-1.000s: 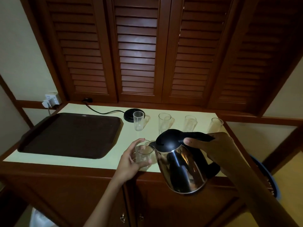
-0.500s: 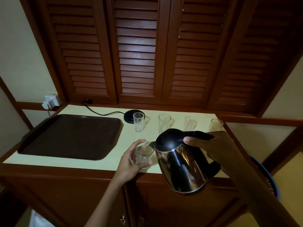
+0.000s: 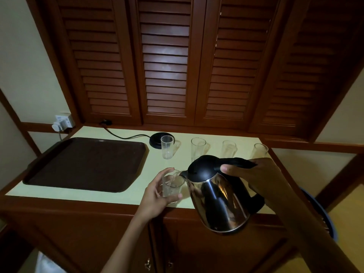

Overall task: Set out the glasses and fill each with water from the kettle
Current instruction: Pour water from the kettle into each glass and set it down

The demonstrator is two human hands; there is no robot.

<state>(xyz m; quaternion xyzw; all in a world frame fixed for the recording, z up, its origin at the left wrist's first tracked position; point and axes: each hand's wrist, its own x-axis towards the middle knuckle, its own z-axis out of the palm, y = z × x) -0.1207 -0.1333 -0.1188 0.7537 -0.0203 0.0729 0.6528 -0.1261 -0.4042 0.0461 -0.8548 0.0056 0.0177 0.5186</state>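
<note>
My right hand (image 3: pixel 254 174) grips the black handle of a steel kettle (image 3: pixel 220 200), tilted left so its spout sits over the rim of a clear glass (image 3: pixel 172 187). My left hand (image 3: pixel 157 196) holds that glass near the counter's front edge, fingers curled round it. A thin stream of water runs from the spout into it. Several other clear glasses stand in a row at the back: one (image 3: pixel 167 147) by the kettle base, then a second (image 3: pixel 198 148), a third (image 3: pixel 228 148), and one at the far right (image 3: pixel 260 151).
A dark brown tray (image 3: pixel 86 164) lies on the left of the pale counter (image 3: pixel 126 196). The black kettle base (image 3: pixel 155 139) with its cord sits at the back, plugged into a wall socket (image 3: pixel 63 122). Louvred doors rise behind. A blue basket (image 3: pixel 323 217) stands at right.
The kettle has stayed tilted at the glass in my left hand. Both hands have barely moved.
</note>
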